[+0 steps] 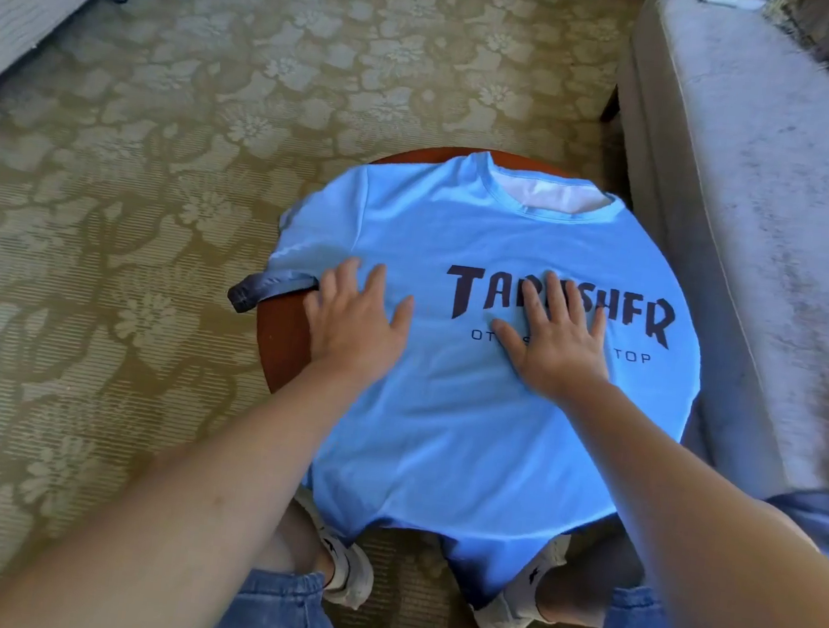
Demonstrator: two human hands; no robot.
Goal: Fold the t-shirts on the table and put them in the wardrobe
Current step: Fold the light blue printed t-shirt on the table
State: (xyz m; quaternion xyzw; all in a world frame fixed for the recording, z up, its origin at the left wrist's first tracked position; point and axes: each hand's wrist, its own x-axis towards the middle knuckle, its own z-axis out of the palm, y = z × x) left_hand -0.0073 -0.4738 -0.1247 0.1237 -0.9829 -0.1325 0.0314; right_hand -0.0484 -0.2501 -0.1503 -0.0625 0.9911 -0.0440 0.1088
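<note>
A small round table point(278, 339) of reddish-brown wood stands mid-frame on a patterned carpet point(127, 229). A light blue t-shirt point(438, 445) lies spread print-up over nearly all its top, its hem hanging off the lower edge.

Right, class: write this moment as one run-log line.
left hand: flat on blue t-shirt | right hand: flat on print | t-shirt: unfolded, face up on round table
</note>
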